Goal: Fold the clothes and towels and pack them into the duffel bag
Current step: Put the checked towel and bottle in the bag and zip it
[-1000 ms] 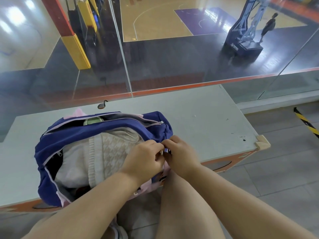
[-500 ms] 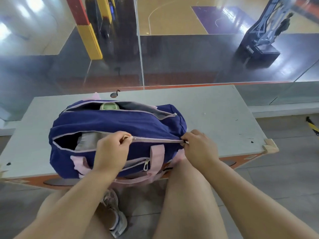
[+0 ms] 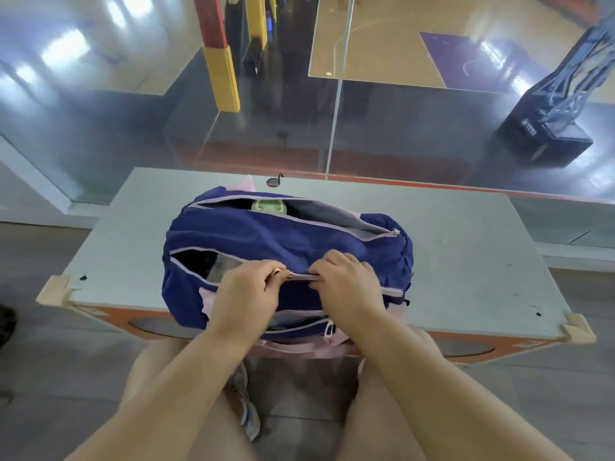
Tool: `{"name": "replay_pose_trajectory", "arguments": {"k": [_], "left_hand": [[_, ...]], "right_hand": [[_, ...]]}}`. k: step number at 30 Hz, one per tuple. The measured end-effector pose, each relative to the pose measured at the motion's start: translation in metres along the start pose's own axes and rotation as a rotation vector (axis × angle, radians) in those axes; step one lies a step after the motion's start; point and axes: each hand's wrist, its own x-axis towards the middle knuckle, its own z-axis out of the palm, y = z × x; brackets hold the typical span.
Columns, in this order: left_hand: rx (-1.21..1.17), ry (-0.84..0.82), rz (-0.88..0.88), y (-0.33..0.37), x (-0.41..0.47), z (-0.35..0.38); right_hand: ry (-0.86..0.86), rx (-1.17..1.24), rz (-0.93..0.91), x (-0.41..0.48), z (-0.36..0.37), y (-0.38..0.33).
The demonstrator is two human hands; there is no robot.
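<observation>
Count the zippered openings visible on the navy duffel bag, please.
3. Far top zipper, open; main middle zipper, partly closed between both hands; near front pocket zipper. Others may be hidden.

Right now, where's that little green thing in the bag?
In the head view, the green round object sits inside the duffel bag's open far pocket, towards its left end, just in front of the small dark hook on the table.

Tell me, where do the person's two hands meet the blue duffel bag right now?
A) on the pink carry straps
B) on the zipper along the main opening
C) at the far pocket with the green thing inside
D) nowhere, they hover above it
B: the left hand and right hand both pinch the main zipper on top of the duffel bag, which is still open to the left.
</observation>
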Motion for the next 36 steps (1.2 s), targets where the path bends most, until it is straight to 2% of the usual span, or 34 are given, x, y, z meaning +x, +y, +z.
{"name": "replay_pose_trajectory", "arguments": {"k": [5,9,13,17,22,26,29,33,36], "left_hand": [[0.066,0.081,-0.264,-0.055,-0.011,-0.028],[0.135,0.147,-0.354,-0.100,-0.007,-0.055],[0.149,0.142,-0.486,-0.134,0.002,-0.067],[0.161,0.113,-0.542,-0.137,0.007,-0.061],[0.269,0.085,-0.547,-0.124,0.015,-0.052],[0.232,0.121,-0.453,-0.101,0.025,-0.043],[0.176,0.068,-0.301,-0.078,0.044,-0.025],[0.088,-0.128,-0.036,-0.034,0.069,0.014],[0.067,-0.289,0.101,0.001,0.088,0.050]], "right_hand": [[-0.073,0.062,0.125,0.000,0.007,0.016],[-0.047,0.058,0.164,0.000,0.010,0.011],[-0.024,0.066,0.175,-0.001,0.010,0.006],[-0.029,0.066,0.162,-0.002,0.008,0.000],[-0.137,0.193,0.138,-0.006,-0.002,0.017],[-0.076,0.366,0.226,-0.016,-0.015,0.041],[-0.020,0.373,0.303,-0.022,-0.021,0.066],[0.004,0.274,0.437,-0.020,-0.025,0.101],[-0.024,0.284,0.539,-0.010,-0.024,0.125]]}}
